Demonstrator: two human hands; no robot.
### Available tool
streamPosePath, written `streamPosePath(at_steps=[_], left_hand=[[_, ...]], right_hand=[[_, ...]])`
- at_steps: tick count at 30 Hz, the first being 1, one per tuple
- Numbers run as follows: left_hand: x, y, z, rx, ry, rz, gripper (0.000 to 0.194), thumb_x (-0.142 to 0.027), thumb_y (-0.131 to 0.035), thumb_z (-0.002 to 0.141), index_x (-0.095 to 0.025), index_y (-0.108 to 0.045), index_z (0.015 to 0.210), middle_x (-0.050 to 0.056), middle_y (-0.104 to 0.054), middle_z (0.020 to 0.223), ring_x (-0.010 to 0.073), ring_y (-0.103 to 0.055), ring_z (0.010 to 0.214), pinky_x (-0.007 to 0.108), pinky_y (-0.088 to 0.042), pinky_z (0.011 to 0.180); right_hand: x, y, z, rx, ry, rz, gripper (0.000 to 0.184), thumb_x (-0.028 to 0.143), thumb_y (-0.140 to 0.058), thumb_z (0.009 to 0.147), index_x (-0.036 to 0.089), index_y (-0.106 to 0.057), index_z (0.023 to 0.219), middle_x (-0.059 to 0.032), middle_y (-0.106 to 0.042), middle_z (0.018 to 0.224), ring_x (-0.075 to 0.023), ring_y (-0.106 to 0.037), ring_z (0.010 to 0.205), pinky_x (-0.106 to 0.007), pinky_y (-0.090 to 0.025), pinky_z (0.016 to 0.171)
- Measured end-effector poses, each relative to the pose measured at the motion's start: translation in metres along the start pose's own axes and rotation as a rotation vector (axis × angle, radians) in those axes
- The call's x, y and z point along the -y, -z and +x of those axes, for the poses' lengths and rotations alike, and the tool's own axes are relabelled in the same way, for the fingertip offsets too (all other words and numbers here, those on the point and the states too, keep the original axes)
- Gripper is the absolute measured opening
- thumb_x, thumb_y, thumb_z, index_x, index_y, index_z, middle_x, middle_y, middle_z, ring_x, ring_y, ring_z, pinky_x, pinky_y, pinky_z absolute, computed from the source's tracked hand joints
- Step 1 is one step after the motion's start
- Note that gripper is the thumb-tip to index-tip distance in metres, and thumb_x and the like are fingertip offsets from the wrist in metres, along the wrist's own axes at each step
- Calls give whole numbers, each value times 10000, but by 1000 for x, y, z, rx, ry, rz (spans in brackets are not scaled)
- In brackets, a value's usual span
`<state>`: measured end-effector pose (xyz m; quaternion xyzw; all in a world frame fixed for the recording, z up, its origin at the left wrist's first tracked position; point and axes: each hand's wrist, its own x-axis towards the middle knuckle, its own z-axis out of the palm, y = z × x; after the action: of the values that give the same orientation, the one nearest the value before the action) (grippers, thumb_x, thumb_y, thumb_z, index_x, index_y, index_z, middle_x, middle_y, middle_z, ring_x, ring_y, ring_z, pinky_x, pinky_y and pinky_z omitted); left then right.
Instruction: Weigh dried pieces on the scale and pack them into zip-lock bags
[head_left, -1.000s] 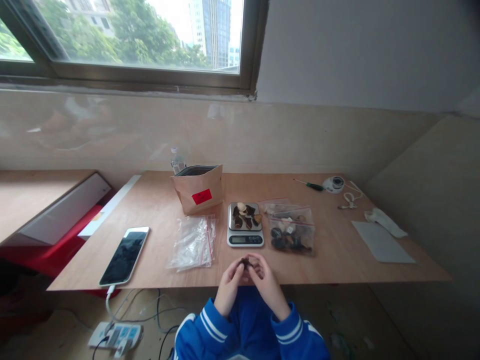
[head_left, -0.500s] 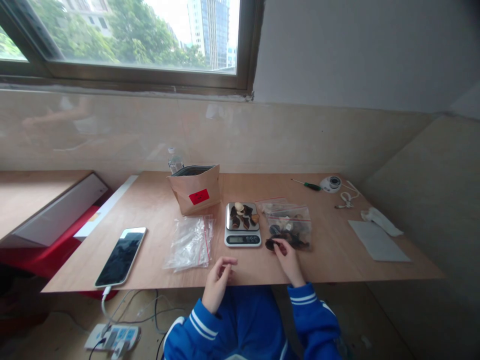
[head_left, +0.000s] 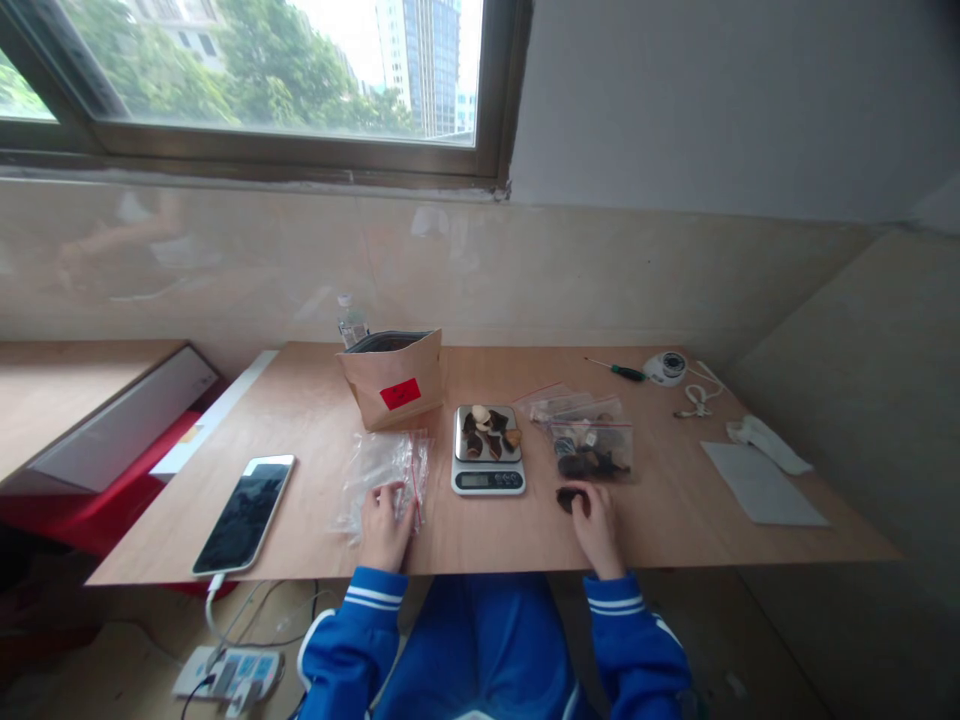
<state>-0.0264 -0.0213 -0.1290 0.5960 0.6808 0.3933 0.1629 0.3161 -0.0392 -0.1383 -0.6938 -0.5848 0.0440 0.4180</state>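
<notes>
My left hand [head_left: 386,525] lies with fingers stretched out on a pile of empty clear zip bags [head_left: 379,470] at the front of the wooden table [head_left: 675,520]. My right hand [head_left: 598,522] rests on the table with its fingertips closed on a dark dried piece [head_left: 568,497]. Just beyond that piece lies a clear zip bag filled with dark and pale pieces [head_left: 592,452]. Between my hands stands a small digital scale [head_left: 488,478] with several dark and pale pieces on its plate.
A brown paper bag with a red label [head_left: 394,385] stands open behind the scale, a water bottle [head_left: 351,322] behind it. A phone [head_left: 244,512] lies at the left. A screwdriver [head_left: 619,371], white round device [head_left: 666,367], cable, cloth and grey sheet [head_left: 761,487] lie at the right.
My hands parted from in front of me. The left went to the empty zip bags. The right carried a dark piece to the table beside the filled bag, which now lies farther back.
</notes>
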Motion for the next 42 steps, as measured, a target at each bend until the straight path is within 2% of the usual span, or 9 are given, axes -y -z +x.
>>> streamPosePath(at_steps=[9, 16, 21, 25, 28, 31, 35, 38, 42], left_hand=[[-15, 0, 4, 1, -44, 117, 195, -375, -513, 766, -191, -579, 760, 73, -536, 838, 219, -556, 758, 402, -476, 763], [-21, 8, 7, -8, 82, 57, 202, -361, -457, 763, -198, -505, 653, 32, -517, 718, 177, -533, 629, 361, -466, 689], [-25, 18, -3, -158, 4, 26, 278, -449, -458, 795, -193, -534, 719, 42, -539, 735, 198, -539, 668, 381, -472, 701], [-15, 16, -5, -115, 22, 14, 259, -363, -508, 765, -169, -603, 908, 79, -546, 861, 211, -571, 727, 406, -502, 728], [-5, 15, 0, -18, -7, 12, 288, -286, -534, 722, -173, -629, 969, 82, -533, 895, 195, -581, 731, 388, -509, 744], [0, 18, 8, 61, -3, 4, 215, -349, -513, 754, -197, -648, 825, 59, -549, 860, 158, -569, 643, 332, -509, 662], [-3, 26, 12, -22, 89, -3, 261, -425, -502, 752, -194, -602, 682, 25, -579, 699, 156, -567, 565, 321, -490, 625], [-20, 33, 4, -101, 97, -111, 289, -467, -515, 765, -193, -588, 709, 14, -607, 660, 156, -574, 561, 298, -481, 599], [-58, 28, -17, -43, 5, -310, 270, -453, -525, 813, -189, -568, 782, 6, -616, 688, 136, -587, 596, 260, -481, 593]], right_hand=[[48, 8, -12, -143, 48, -125, 259, 242, -407, 864, 176, -592, 1033, -136, -529, 1069, -285, -499, 1019, -483, -369, 897], [128, -3, -29, 200, 81, 211, 236, 182, -382, 897, 229, -597, 983, -83, -536, 1036, -226, -513, 1022, -420, -396, 930], [185, -40, -36, 513, 118, 522, 223, 168, -415, 893, 215, -578, 1038, -64, -572, 1001, -181, -560, 968, -327, -476, 877], [218, -67, -36, 624, 128, 575, 226, 129, -450, 862, 195, -587, 1029, -69, -584, 1013, -184, -567, 987, -342, -466, 917], [227, -69, -43, 650, 122, 602, 227, 111, -446, 855, 200, -598, 998, -66, -580, 1016, -183, -565, 1004, -341, -457, 934], [222, -63, -56, 654, 92, 614, 221, 114, -441, 856, 215, -614, 949, -55, -585, 988, -184, -574, 979, -342, -471, 907], [212, -64, -66, 546, 38, 617, 241, 129, -397, 872, 216, -611, 943, -60, -587, 966, -188, -577, 957, -336, -488, 855], [210, -72, -61, 433, -36, 652, 202, 219, -427, 887, 199, -566, 1032, -81, -591, 995, -188, -590, 915, -321, -504, 801], [209, -73, -43, 427, -207, 757, 252, 377, -470, 882, 179, -539, 1020, -77, -641, 905, -183, -624, 796, -295, -511, 706]])
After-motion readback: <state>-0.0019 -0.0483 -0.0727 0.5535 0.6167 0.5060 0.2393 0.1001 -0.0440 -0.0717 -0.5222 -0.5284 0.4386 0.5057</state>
